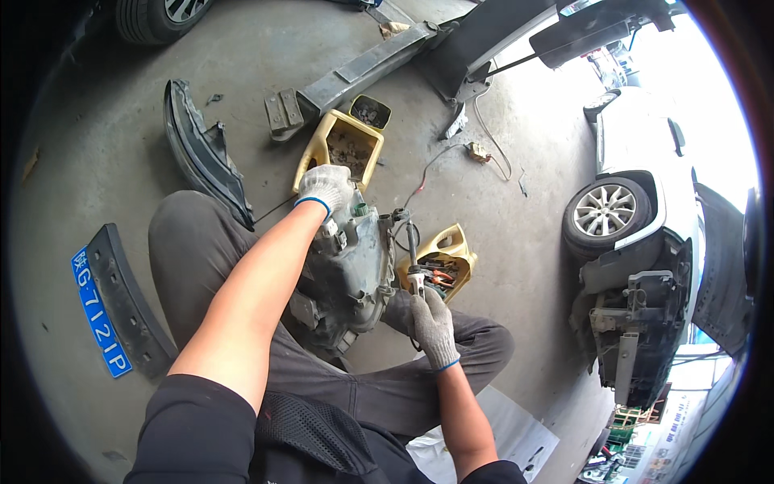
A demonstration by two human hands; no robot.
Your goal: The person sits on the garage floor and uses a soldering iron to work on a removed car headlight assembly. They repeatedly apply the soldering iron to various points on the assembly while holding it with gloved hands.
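Fingers of right hand (435, 329) clamped on tool (416, 281), tip contact unclear; left hand (325, 185) at upper edge of grey housing (347, 262), fingertips hidden, can't tell grip. Housing between knees (179, 230), underside hidden. Yellow container (468, 256) off right edge, contents jumbled.

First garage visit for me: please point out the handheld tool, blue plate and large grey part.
Handheld tool (416, 283): head view, the handle.
Blue plate (101, 314): head view, its middle.
Large grey part (348, 266): head view, its broad side.
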